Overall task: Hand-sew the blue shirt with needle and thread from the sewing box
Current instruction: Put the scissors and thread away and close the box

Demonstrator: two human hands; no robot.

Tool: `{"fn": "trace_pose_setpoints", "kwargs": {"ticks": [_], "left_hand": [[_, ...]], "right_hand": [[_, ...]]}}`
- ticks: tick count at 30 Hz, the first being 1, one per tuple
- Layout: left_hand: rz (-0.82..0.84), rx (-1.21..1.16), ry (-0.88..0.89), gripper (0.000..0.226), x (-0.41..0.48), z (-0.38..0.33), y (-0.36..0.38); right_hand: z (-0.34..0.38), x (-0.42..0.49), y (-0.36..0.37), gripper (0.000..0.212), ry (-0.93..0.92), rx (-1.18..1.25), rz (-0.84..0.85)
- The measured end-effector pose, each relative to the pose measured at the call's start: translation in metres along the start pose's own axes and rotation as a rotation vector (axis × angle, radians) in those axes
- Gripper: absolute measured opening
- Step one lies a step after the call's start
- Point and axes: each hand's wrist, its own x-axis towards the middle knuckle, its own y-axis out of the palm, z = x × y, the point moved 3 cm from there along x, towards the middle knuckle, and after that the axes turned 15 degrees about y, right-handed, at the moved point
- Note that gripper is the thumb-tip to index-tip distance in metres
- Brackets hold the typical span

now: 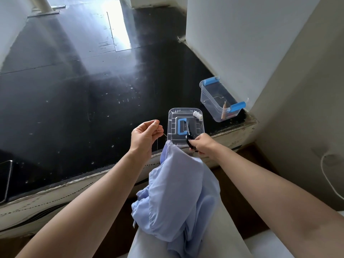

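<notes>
The left hand (145, 135) pinches thread (157, 145) above the desk's (74, 108) near edge; the right hand (203, 145) grips black scissors (188, 138) over the lid (173, 135) there — the blue shirt (178, 192) drapes from that edge into the lap.

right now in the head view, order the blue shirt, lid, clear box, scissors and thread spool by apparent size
1. blue shirt, nearest the camera
2. clear box and lid: look alike, the box lies farther, so unranked
3. scissors, partly hidden in the right hand
4. thread spool
</notes>
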Motion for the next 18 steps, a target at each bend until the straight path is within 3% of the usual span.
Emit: {"fn": "trace_pose_setpoints", "kwargs": {"ticks": [6,10,16,18], "left_hand": [[0.091,0.038,0.086,0.007,0.036,-0.015,0.024],[0.167,0.062,0.092,0.006,0.051,-0.012,0.037],[0.280,0.099,0.049,0.006,0.058,-0.003,0.049],[0.320,0.132,0.044,0.007,0.057,-0.001,0.053]], "right_hand": [[0.011,0.038,-0.014,0.024,-0.063,-0.353,-0.266],[0.019,0.050,-0.020,0.018,-0.102,-0.351,-0.419],[0.021,0.063,-0.021,0.016,-0.067,-0.382,-0.400],[0.025,0.058,-0.026,0.019,-0.160,-0.319,-0.415]]}}
